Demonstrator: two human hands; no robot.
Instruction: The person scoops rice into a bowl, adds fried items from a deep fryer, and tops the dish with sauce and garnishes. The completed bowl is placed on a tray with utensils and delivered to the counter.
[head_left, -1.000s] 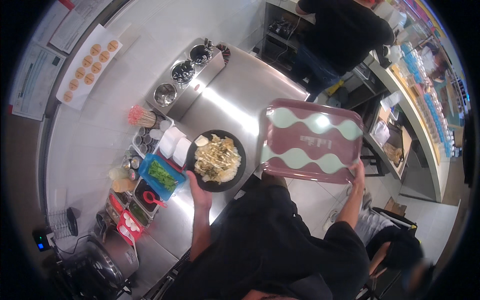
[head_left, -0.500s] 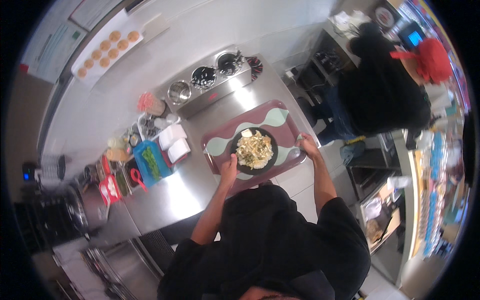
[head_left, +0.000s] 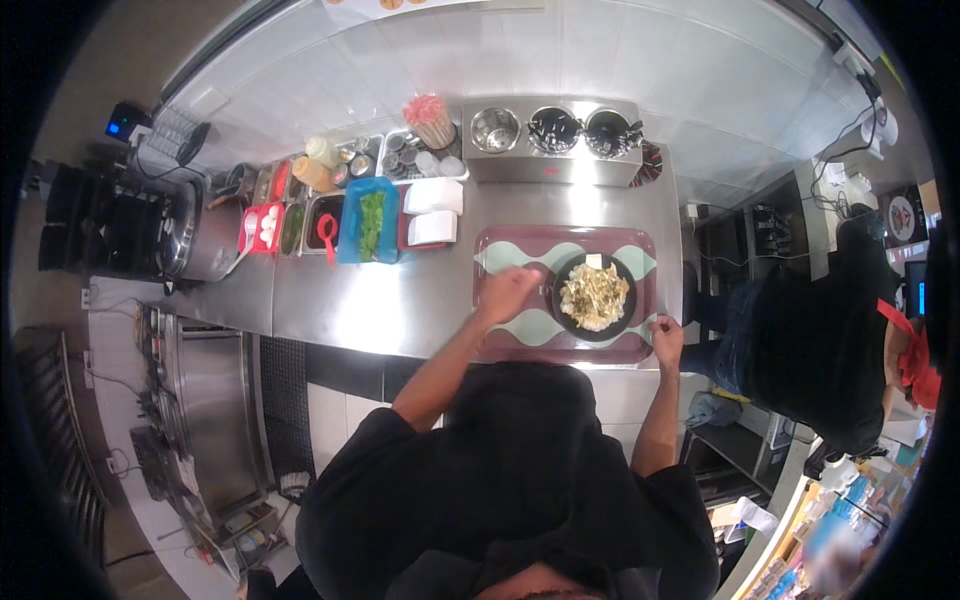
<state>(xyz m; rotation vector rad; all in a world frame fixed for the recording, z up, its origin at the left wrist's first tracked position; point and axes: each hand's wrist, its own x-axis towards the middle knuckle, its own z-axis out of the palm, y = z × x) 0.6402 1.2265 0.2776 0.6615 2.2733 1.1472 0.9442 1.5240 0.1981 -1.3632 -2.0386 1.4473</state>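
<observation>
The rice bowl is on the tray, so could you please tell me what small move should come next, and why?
I would probably have the left hand take a utensil from the steel holder: the rice bowl already rests on the tray, no utensil shows beside it, and that hand seems to hold nothing.

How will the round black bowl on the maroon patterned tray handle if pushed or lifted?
Likely stiff: the round black bowl shows an even circular rim. It may feel fairly heavy, since topped rice fills much of it. It might slide if pushed: the maroon patterned tray looks smooth.
</observation>
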